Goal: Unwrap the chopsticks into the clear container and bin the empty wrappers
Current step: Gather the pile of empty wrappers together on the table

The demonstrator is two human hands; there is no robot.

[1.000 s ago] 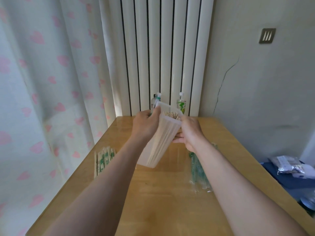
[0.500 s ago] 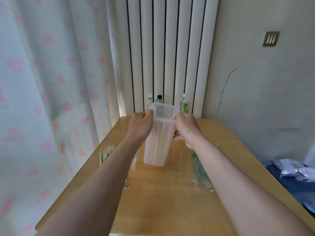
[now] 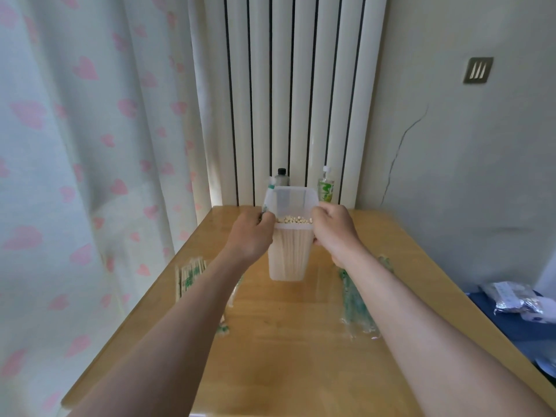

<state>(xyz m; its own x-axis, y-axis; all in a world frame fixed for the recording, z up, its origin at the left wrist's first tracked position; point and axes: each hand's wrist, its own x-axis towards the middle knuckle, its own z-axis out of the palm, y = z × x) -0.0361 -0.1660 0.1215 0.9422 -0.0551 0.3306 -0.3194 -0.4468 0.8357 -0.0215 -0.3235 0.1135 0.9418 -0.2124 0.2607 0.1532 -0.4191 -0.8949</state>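
We brought the clear container [image 3: 288, 254] upright from its tilt. Left grip [image 3: 251, 233] and right grip [image 3: 335, 228] clasped its rim, chopsticks [image 3: 293, 219] settled inside. The empty wrappers [image 3: 355, 302] on the tabletop [image 3: 285, 341] weren't binned yet.

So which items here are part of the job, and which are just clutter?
Job: clear container, gripped by left hand and right hand; unwrapped chopsticks inside; wrapped chopsticks; empty wrappers.
Clutter: black-capped bottle, green-labelled bottle, silver packet.
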